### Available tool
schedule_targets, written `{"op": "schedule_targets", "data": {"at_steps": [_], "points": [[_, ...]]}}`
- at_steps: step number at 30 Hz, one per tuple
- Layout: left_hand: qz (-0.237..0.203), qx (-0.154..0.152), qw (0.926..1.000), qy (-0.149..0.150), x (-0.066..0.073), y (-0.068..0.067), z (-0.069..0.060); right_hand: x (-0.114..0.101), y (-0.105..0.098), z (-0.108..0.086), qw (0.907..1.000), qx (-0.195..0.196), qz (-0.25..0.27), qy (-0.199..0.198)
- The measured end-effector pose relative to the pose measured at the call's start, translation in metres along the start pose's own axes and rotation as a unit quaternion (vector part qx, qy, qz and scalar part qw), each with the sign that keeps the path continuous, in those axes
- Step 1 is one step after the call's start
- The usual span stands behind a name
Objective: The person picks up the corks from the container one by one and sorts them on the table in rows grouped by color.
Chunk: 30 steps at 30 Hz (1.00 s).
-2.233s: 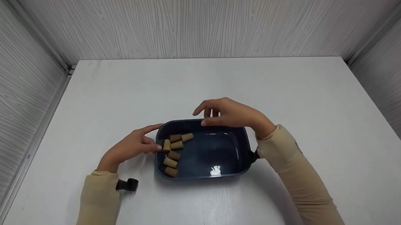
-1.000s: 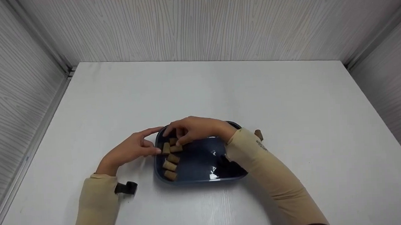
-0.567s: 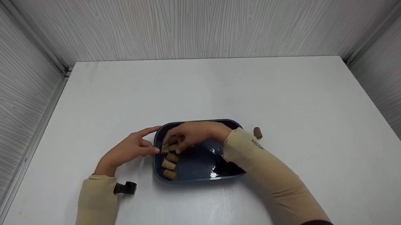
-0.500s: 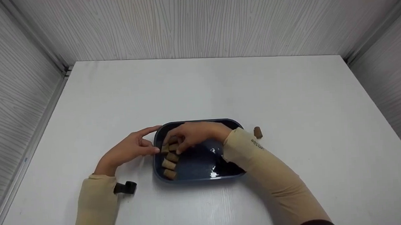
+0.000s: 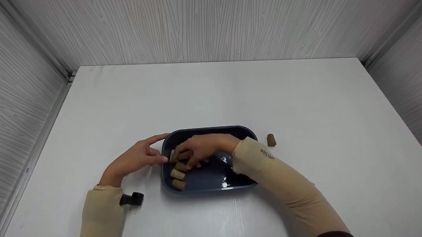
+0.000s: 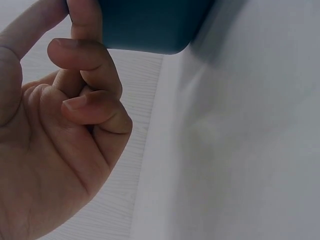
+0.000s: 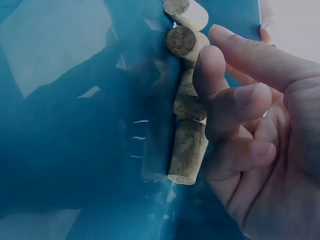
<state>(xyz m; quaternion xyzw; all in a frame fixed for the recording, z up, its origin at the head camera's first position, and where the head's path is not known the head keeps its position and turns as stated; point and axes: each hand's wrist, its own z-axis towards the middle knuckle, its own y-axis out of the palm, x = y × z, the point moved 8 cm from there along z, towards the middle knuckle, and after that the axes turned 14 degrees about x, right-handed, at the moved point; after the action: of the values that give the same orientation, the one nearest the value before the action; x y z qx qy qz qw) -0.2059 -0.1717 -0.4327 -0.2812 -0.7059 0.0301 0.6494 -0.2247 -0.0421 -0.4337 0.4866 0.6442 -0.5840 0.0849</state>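
A dark blue rectangular container sits mid-table, with several tapered corks along its left end. My left hand grips that end, index finger at the back corner and thumb at the left rim; its other fingers curl below, as the left wrist view shows. My right hand reaches inside over the corks, fingers bent. In the right wrist view its index finger and thumb touch or nearly touch a row of corks, with a gap between them. The hand covers part of the row.
One brown cork stands on the white table just right of the container. Wood-grain panels close off the back and both sides. A small black mount sticks out from the left wrist.
My right hand has come down from above the back rim, leftward into the container among the corks, then slightly nearer. The cork on the table has come into view. My left hand stays put.
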Motion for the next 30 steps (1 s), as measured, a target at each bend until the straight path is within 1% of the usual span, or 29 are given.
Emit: {"op": "schedule_targets", "data": {"at_steps": [4, 7, 12, 18, 21, 25, 27, 30], "points": [[-0.005, 0.004, 1.0000, -0.003, -0.001, -0.001, -0.002, 0.000, 0.003, 0.003, 1.0000, -0.002, -0.008, 0.000], [0.001, 0.007, 1.0000, -0.003, -0.002, -0.002, -0.003, -0.001, 0.005, 0.006, 0.9999, -0.003, -0.012, -0.001], [0.002, 0.008, 1.0000, 0.002, -0.005, -0.005, -0.003, -0.002, 0.007, 0.008, 0.9998, -0.007, -0.015, 0.006], [-0.004, 0.008, 0.9999, -0.007, -0.009, -0.005, -0.006, -0.002, 0.011, 0.008, 0.9999, -0.008, -0.010, 0.011], [-0.006, 0.007, 0.9999, -0.005, -0.008, -0.005, -0.006, -0.001, 0.011, 0.008, 0.9999, -0.005, -0.008, 0.015], [-0.004, 0.007, 1.0000, 0.006, -0.005, -0.006, -0.005, -0.001, 0.009, 0.008, 0.9998, 0.002, -0.007, 0.018], [0.000, 0.006, 1.0000, 0.007, -0.004, -0.006, -0.005, -0.001, 0.008, 0.008, 0.9998, 0.003, -0.012, 0.015], [0.004, 0.006, 1.0000, 0.001, -0.005, -0.006, -0.006, -0.001, 0.009, 0.008, 0.9997, 0.006, -0.021, 0.014]]}}
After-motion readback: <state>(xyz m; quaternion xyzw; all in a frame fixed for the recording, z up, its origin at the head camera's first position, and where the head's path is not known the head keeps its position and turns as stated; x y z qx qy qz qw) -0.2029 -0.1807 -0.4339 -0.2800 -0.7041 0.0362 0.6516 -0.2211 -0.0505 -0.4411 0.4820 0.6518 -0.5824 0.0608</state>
